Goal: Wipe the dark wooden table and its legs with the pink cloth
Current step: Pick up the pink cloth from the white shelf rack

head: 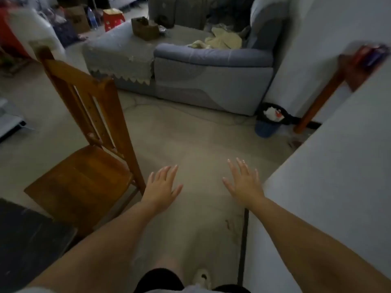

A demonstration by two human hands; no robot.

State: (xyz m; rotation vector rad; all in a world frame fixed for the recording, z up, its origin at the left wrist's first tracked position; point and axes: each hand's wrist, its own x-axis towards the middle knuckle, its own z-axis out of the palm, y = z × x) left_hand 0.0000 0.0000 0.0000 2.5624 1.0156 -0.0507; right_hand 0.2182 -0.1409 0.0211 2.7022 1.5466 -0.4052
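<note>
A dark slab (27, 240) with a dusty, scuffed top fills the lower left corner; it may be a corner of the dark wooden table, though too little of it shows to be sure. The pink cloth cannot be found in this view.

Both hands hover palm down over the floor (190, 134), which is pale, smooth and faintly stained. The left hand (161, 187) has its fingers straight and lying close together, with the thumb angled out to the side. The right hand (243, 182) has its fingers straight and fanned apart. Neither hand holds or touches anything, and both forearms are bare.

Just left of the left hand stands a chair (84, 157) of glossy orange-brown wood, with a flat square seat and a tall slatted back. On the right rises a plain white wall (338, 166) with a sharp vertical corner, a thin dark strip running along its foot. Beyond that corner a reddish-brown wooden leg (317, 102) slants down to the floor, and beside it sits a small round bin (268, 121) lined with a black bag, crumpled paper inside.

Farther back is a blue-grey padded sofa (211, 66) with rounded cushions; a grey cover with a zigzag lace edge drapes its left part, and a yellowish crumpled fabric (224, 40) lies on the seat. A brown box (145, 28) rests on it too.
</note>
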